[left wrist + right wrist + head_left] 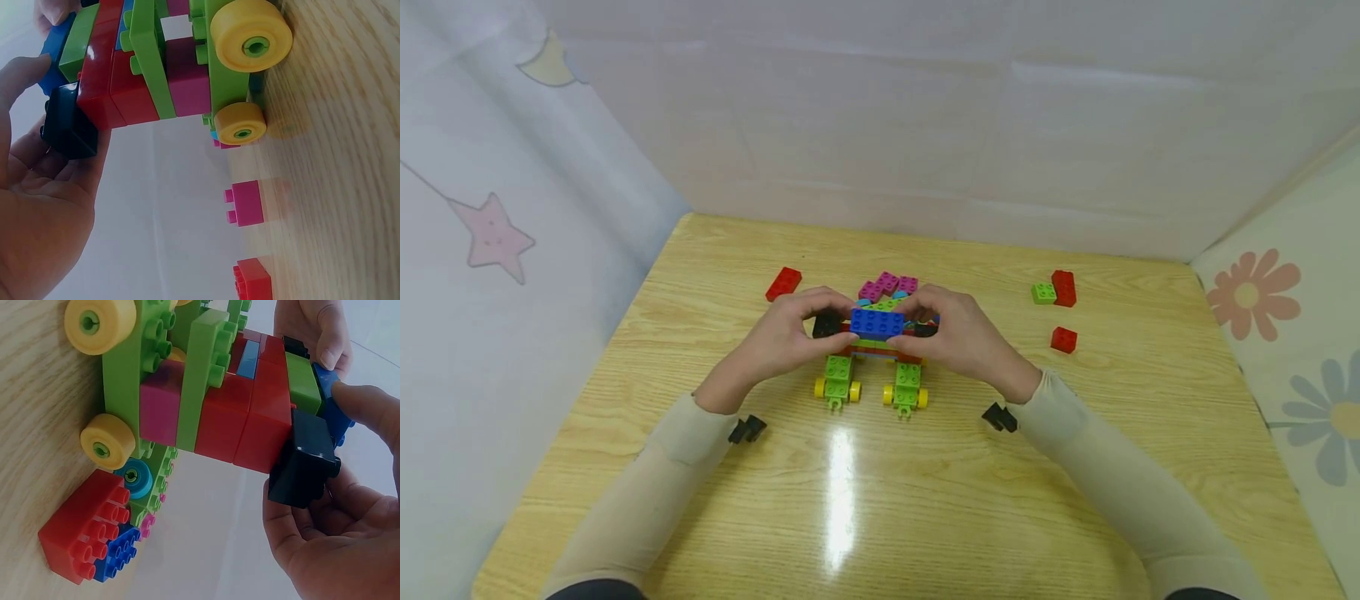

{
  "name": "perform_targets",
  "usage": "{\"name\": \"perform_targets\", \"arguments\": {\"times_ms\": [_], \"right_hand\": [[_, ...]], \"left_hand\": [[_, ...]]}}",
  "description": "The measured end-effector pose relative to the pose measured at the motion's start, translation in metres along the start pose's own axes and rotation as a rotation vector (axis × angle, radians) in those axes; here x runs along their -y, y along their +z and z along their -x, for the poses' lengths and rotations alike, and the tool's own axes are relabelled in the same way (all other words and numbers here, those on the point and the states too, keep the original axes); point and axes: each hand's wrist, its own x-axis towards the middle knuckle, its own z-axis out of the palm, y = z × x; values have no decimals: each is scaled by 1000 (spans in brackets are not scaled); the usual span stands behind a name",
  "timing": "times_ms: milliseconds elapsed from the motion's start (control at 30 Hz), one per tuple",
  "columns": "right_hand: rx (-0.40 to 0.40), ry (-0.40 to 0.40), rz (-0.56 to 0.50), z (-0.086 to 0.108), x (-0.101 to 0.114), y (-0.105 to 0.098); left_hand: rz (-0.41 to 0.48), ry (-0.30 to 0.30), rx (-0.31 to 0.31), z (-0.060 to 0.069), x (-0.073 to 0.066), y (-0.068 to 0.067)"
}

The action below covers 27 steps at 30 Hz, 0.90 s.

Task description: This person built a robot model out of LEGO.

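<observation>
A blue brick [877, 323] lies across the top of a tall brick build, on a green brick [79, 40]. My left hand [793, 329] pinches its left end between thumb and fingers; my right hand [961, 333] pinches its right end. Below come stacked red bricks [100, 69]. Black bricks jut out at both ends, one [70, 122] beside my left fingers, the other [303, 459] beside my right fingers. The build stands on lime green wheeled bases [907, 383] with yellow wheels [251, 37]. My hands hide part of its upper sides.
Pink bricks [887, 283] lie behind the build, with a red brick [784, 283] to their left. At the right are a small lime brick [1043, 293], a long red brick [1064, 287] and a shorter red one [1063, 339]. Black pieces [747, 429] lie near both forearms.
</observation>
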Motion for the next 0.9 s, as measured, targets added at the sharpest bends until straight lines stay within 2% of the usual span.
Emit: {"name": "perform_targets", "arguments": {"times_ms": [200,500,733,900], "right_hand": [[-3,16,-19,0,-1,1],[19,29,9,-1,0,1],[45,76,10,0,-1,2],[28,65,-7,-1,0,3]], "left_hand": [[-18,-5,7,-1,1,0],[-74,-5,25,-2,-1,0],[-89,-16,63,0,-3,-1],[-90,-25,50,-2,-4,-3]]}}
